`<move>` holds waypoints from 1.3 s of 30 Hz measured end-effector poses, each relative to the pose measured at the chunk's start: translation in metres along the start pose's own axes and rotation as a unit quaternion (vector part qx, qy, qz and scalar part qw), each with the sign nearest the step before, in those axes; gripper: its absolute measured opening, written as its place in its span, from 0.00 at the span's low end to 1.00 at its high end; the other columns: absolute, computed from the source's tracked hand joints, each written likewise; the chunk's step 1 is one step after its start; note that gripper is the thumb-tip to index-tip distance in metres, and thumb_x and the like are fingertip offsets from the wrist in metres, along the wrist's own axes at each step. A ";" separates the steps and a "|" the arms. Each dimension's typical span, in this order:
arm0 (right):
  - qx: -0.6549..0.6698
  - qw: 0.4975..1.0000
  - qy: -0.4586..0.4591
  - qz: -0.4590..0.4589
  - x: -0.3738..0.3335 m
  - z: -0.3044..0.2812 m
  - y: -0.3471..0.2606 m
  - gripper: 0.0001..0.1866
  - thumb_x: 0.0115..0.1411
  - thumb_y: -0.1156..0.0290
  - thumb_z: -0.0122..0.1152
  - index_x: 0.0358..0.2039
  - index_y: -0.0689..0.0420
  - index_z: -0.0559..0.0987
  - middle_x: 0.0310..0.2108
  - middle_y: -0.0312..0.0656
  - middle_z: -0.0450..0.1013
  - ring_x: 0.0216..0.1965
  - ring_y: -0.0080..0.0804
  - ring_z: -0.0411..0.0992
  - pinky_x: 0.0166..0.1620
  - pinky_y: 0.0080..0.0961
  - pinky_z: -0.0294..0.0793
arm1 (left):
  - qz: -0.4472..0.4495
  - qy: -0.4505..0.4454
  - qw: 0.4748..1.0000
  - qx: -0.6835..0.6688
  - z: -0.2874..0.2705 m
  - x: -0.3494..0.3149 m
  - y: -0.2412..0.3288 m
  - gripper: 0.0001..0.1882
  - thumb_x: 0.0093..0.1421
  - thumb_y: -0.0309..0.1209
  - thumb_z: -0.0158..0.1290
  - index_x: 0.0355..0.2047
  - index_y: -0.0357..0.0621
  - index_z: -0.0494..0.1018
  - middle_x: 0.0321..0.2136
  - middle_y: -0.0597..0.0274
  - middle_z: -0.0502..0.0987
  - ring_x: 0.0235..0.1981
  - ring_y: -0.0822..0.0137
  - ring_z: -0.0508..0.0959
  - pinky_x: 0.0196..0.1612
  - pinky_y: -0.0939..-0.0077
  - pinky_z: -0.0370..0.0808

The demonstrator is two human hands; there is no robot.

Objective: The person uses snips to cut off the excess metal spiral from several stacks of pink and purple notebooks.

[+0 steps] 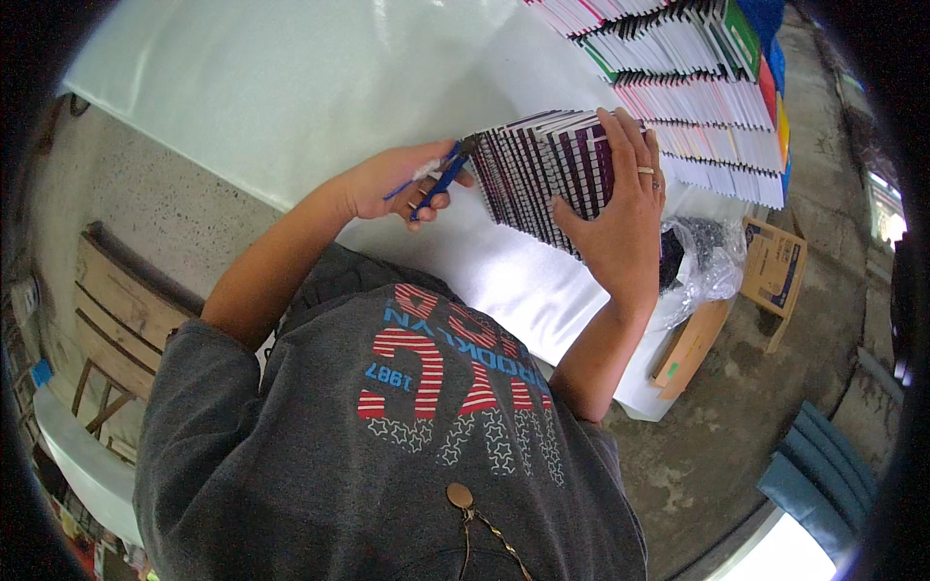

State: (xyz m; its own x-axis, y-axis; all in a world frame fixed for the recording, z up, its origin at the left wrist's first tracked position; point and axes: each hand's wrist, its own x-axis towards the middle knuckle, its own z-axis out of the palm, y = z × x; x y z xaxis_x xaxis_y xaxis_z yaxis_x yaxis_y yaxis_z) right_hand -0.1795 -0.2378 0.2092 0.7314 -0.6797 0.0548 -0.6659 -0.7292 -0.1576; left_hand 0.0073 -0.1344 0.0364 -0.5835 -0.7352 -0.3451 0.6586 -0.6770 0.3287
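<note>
My left hand (383,184) is closed around blue-handled pliers (446,181). Their dark jaws meet the upper left edge of a row of wire-bound notebooks (528,174), though I cannot tell whether they grip a wire. Something small and white shows between the pliers' handles and my palm. The notebooks have purple covers and stand pressed together like a fan, spines up, on the white table (291,97). My right hand (625,208) wraps over their right end, thumb on the near side and fingers on the far side. A ring is on one finger.
Several long rows of more notebooks (678,102) fill the table's far right. Beside my right wrist lies a clear plastic bag (712,257) with dark contents. A cardboard box (775,263) is past the table's right edge. A wooden bench (131,300) stands left, blue chairs (814,479) lower right.
</note>
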 end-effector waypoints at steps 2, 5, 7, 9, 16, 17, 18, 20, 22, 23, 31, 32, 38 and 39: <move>0.001 1.000 -0.002 0.002 0.000 0.000 0.001 0.44 0.38 0.67 0.65 0.59 0.43 0.60 0.61 0.38 0.55 0.64 0.51 0.46 0.61 0.58 0.45 | 0.059 0.245 0.857 0.450 0.012 0.003 -0.001 0.32 0.62 0.58 0.35 0.50 0.42 0.66 0.27 0.57 0.73 0.32 0.63 0.77 0.30 0.70 0.75; 0.001 1.000 0.000 -0.006 0.000 0.001 0.000 0.44 0.38 0.67 0.65 0.59 0.43 0.60 0.61 0.38 0.55 0.64 0.52 0.46 0.61 0.58 0.45 | 0.207 0.336 0.711 0.582 0.004 0.009 -0.017 0.30 0.62 0.57 0.35 0.48 0.44 0.69 0.25 0.62 0.73 0.30 0.64 0.76 0.31 0.69 0.75; 0.002 1.000 0.002 -0.004 0.000 0.001 0.002 0.43 0.38 0.67 0.65 0.59 0.43 0.60 0.61 0.38 0.55 0.64 0.52 0.46 0.61 0.58 0.46 | 0.116 0.257 0.869 0.407 0.009 0.001 -0.007 0.31 0.62 0.57 0.36 0.49 0.44 0.68 0.26 0.61 0.73 0.30 0.64 0.76 0.32 0.68 0.75; 0.003 1.000 0.003 -0.004 0.000 0.001 0.002 0.43 0.38 0.67 0.65 0.59 0.43 0.60 0.61 0.38 0.55 0.64 0.52 0.46 0.61 0.58 0.46 | 0.017 0.160 0.966 0.202 0.011 -0.003 -0.001 0.32 0.61 0.58 0.37 0.50 0.44 0.67 0.26 0.61 0.73 0.30 0.64 0.77 0.33 0.66 0.75; 0.005 1.000 -0.002 -0.001 0.002 0.000 0.000 0.44 0.38 0.67 0.65 0.59 0.43 0.60 0.61 0.38 0.55 0.65 0.51 0.45 0.61 0.58 0.46 | -0.019 -0.019 0.999 -0.017 -0.026 0.008 -0.001 0.32 0.61 0.59 0.36 0.48 0.44 0.68 0.25 0.64 0.71 0.26 0.69 0.74 0.27 0.74 0.75; 0.005 1.000 -0.003 -0.003 0.002 0.000 -0.001 0.44 0.38 0.67 0.65 0.59 0.43 0.60 0.61 0.38 0.55 0.65 0.51 0.45 0.61 0.58 0.46 | -0.022 -0.086 0.995 -0.047 -0.036 0.010 -0.004 0.32 0.61 0.59 0.36 0.48 0.44 0.68 0.24 0.64 0.71 0.25 0.70 0.73 0.26 0.74 0.75; 0.005 1.000 -0.003 -0.002 0.002 0.001 0.001 0.44 0.38 0.67 0.65 0.59 0.43 0.60 0.61 0.37 0.55 0.65 0.51 0.45 0.61 0.58 0.46 | -0.024 -0.087 0.995 -0.048 -0.030 0.010 -0.004 0.32 0.61 0.59 0.36 0.48 0.44 0.68 0.24 0.64 0.71 0.25 0.70 0.73 0.26 0.74 0.75; 0.005 1.000 -0.005 0.000 0.002 0.001 0.002 0.44 0.38 0.67 0.65 0.59 0.43 0.60 0.61 0.37 0.55 0.65 0.51 0.45 0.61 0.57 0.46 | 0.023 0.089 0.988 0.128 -0.007 0.007 -0.004 0.32 0.61 0.59 0.35 0.49 0.44 0.67 0.25 0.63 0.72 0.25 0.69 0.75 0.28 0.69 0.78; 0.010 1.000 -0.004 -0.002 0.002 0.001 0.002 0.44 0.38 0.68 0.65 0.59 0.44 0.60 0.62 0.37 0.55 0.65 0.51 0.45 0.61 0.57 0.46 | 0.031 0.086 0.992 0.085 0.000 0.005 -0.008 0.33 0.61 0.59 0.34 0.50 0.44 0.66 0.27 0.61 0.73 0.28 0.67 0.76 0.29 0.68 0.78; 0.009 1.000 -0.005 -0.004 0.002 0.001 0.002 0.44 0.38 0.68 0.65 0.59 0.44 0.60 0.62 0.37 0.55 0.65 0.51 0.45 0.61 0.57 0.46 | 0.038 0.082 0.995 0.044 0.001 0.005 -0.009 0.34 0.62 0.59 0.33 0.51 0.43 0.65 0.28 0.59 0.74 0.30 0.65 0.77 0.30 0.66 0.78; 0.001 1.000 -0.013 -0.001 0.003 0.000 -0.001 0.46 0.37 0.68 0.66 0.60 0.45 0.59 0.62 0.40 0.54 0.65 0.50 0.45 0.62 0.56 0.44 | 0.041 -0.069 0.989 -0.124 -0.013 0.016 -0.023 0.35 0.61 0.60 0.33 0.54 0.42 0.61 0.34 0.52 0.72 0.37 0.55 0.76 0.36 0.51 0.77; 0.000 1.000 -0.014 -0.002 0.003 0.000 -0.001 0.46 0.37 0.68 0.66 0.60 0.45 0.59 0.62 0.40 0.54 0.65 0.50 0.45 0.62 0.56 0.44 | 0.038 -0.087 0.985 -0.144 -0.013 0.017 -0.023 0.35 0.61 0.60 0.33 0.54 0.42 0.62 0.33 0.53 0.72 0.37 0.55 0.75 0.37 0.50 0.76; 0.005 1.000 -0.023 -0.003 0.004 -0.001 -0.002 0.46 0.37 0.68 0.66 0.60 0.44 0.59 0.62 0.40 0.53 0.65 0.49 0.44 0.62 0.55 0.44 | 0.009 -0.232 0.935 -0.268 -0.033 0.028 -0.032 0.34 0.61 0.60 0.35 0.51 0.44 0.65 0.27 0.59 0.71 0.32 0.60 0.75 0.31 0.60 0.74; 0.001 1.000 -0.022 0.000 0.003 -0.001 -0.001 0.46 0.37 0.68 0.66 0.60 0.44 0.59 0.62 0.40 0.53 0.65 0.49 0.44 0.63 0.55 0.44 | 0.008 -0.233 0.935 -0.268 -0.029 0.026 -0.030 0.34 0.61 0.60 0.35 0.51 0.44 0.65 0.27 0.59 0.71 0.32 0.60 0.75 0.31 0.60 0.74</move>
State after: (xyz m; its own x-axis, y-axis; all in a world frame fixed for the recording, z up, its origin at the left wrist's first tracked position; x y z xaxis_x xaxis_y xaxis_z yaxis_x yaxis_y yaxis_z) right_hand -0.1768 -0.2396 0.2104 0.7370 -0.6758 0.0122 -0.6657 -0.7288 -0.1604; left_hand -0.0138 -0.1325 -0.0082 -0.6329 -0.7654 0.1166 0.7396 -0.6423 -0.2011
